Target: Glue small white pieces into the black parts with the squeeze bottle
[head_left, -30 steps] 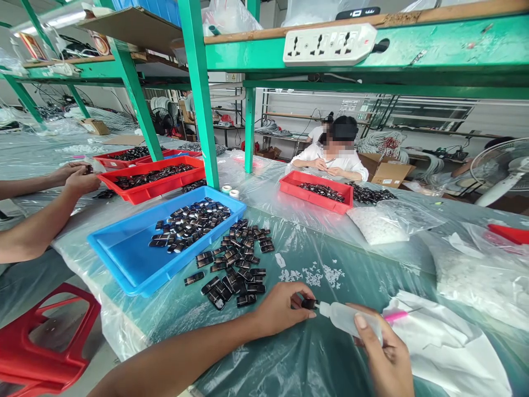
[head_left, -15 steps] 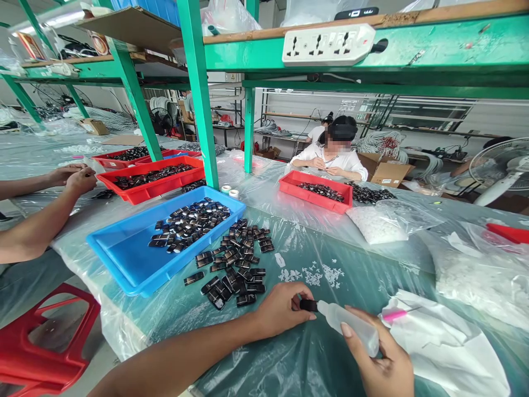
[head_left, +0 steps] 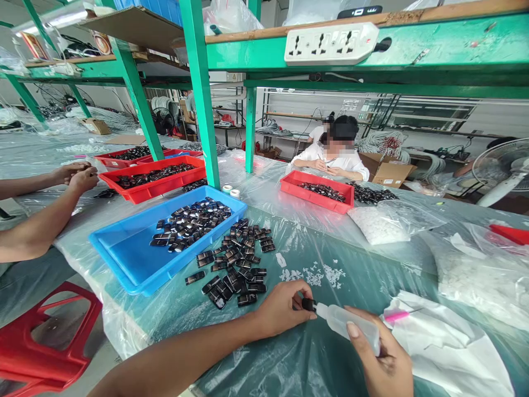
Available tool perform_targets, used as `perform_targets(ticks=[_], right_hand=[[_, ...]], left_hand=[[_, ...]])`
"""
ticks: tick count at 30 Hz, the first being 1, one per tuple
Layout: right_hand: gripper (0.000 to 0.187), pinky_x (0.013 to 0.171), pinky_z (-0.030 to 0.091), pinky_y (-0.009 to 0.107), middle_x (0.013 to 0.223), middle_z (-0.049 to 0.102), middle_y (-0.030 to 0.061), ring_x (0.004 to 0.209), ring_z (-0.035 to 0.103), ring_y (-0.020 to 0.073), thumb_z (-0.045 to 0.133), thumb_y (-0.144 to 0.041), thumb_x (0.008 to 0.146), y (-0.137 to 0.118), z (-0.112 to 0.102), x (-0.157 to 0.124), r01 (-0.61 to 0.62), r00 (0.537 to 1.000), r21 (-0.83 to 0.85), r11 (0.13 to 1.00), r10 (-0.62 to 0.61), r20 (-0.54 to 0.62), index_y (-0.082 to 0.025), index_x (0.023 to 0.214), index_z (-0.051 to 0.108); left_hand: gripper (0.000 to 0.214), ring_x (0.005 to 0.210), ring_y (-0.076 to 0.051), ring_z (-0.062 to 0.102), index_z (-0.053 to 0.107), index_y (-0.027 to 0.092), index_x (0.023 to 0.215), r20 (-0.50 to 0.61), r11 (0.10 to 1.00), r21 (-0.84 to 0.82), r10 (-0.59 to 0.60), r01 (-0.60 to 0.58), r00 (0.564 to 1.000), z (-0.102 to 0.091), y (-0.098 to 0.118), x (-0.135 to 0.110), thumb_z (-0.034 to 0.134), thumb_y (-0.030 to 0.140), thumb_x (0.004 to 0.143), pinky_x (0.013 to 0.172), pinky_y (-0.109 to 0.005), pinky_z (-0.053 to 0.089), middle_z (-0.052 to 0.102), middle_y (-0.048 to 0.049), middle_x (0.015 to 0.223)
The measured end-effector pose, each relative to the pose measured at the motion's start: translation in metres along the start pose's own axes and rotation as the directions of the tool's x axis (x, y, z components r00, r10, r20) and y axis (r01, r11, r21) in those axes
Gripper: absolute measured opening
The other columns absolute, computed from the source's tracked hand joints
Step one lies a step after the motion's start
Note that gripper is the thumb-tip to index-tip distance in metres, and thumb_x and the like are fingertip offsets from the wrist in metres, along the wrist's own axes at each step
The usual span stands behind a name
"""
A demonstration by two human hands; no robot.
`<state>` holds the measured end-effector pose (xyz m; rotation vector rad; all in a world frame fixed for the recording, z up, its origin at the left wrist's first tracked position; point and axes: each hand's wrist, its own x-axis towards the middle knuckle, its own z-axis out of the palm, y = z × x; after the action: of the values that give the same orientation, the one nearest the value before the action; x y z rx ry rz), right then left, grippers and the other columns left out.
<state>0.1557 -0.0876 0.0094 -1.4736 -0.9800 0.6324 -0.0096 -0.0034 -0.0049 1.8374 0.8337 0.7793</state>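
Between the thumb and fingers of my left hand [head_left: 285, 309] is a small black plastic piece [head_left: 308, 304]. My right hand [head_left: 382, 353] grips a translucent squeeze bottle [head_left: 351, 325], tilted so its nozzle meets or nearly meets the black piece; I cannot tell whether they touch. Just beyond my left hand lies a loose pile of similar black pieces [head_left: 235, 275]. Small white bits [head_left: 314, 274] are scattered on the plastic-covered table past my hands. A blue tray [head_left: 124, 245] holds many more black pieces.
To the right, a white cloth [head_left: 446, 342] carries a pink-handled tool [head_left: 397, 316]. Bags of white parts [head_left: 382, 223] lie beyond. Red trays [head_left: 316, 190] stand farther back, below a green shelf frame [head_left: 199, 99]. Co-workers sit across and at left; a red stool [head_left: 45, 342] stands lower left.
The black piece has turned slightly in my left fingers, and the bottle's nozzle sits a little lower against it. The whole view has shifted very slightly.
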Motion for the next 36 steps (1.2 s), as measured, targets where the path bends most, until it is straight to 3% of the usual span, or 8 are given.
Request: perform_targets(ticks=[15, 27, 31, 36], right_hand=[[0.034, 0.07, 0.047, 0.02, 0.093, 0.066, 0.005, 0.085, 0.06, 0.0189, 0.065, -0.049, 0.069, 0.0, 0.0014, -0.0049, 0.08, 0.997, -0.089, 0.993, -0.08, 0.01, -0.02, 0.087, 0.066], [0.036, 0.062, 0.048, 0.017, 0.09, 0.068, 0.0048, 0.08, 0.061, 0.0185, 0.066, -0.052, 0.065, -0.0026, 0.0009, -0.005, 0.034, 0.999, -0.088, 0.996, -0.034, 0.003, -0.021, 0.085, 0.067], [0.034, 0.065, 0.047, 0.017, 0.089, 0.068, 0.0046, 0.081, 0.061, 0.0187, 0.066, -0.051, 0.067, 0.0, -0.0012, -0.0034, 0.05, 0.999, -0.084, 0.995, -0.048, 0.026, -0.022, 0.083, 0.067], [0.033, 0.064, 0.047, 0.02, 0.086, 0.068, 0.0048, 0.08, 0.061, 0.0198, 0.067, -0.051, 0.066, 0.0022, -0.0034, -0.0017, 0.077, 0.997, -0.084, 0.993, -0.075, 0.027, -0.021, 0.08, 0.067]], left_hand=[[0.022, 0.069, -0.012, 0.056, 0.054, 0.019, 0.085, -0.011, 0.991, 0.132, 0.012, -0.01, 1.0, -0.0005, 0.0023, -0.0011, 0.067, 0.034, 0.075, 0.058, -0.019, 0.042, 0.062, 0.0002, 0.086], [0.023, 0.063, -0.011, 0.055, 0.054, 0.019, 0.087, -0.005, 0.988, 0.153, 0.002, -0.001, 1.0, -0.0014, 0.0009, 0.0, 0.066, 0.036, 0.075, 0.054, -0.018, 0.04, 0.062, 0.0006, 0.08], [0.025, 0.058, -0.01, 0.053, 0.058, 0.019, 0.093, 0.001, 0.986, 0.168, 0.004, -0.004, 1.0, -0.0015, 0.0005, -0.0001, 0.066, 0.035, 0.075, 0.051, -0.018, 0.039, 0.063, 0.0002, 0.079], [0.018, 0.065, -0.013, 0.059, 0.067, 0.018, 0.09, 0.046, 0.987, 0.155, 0.029, -0.036, 0.999, -0.0023, 0.0008, 0.0007, 0.064, 0.03, 0.077, 0.058, -0.02, 0.044, 0.067, -0.0026, 0.08]])
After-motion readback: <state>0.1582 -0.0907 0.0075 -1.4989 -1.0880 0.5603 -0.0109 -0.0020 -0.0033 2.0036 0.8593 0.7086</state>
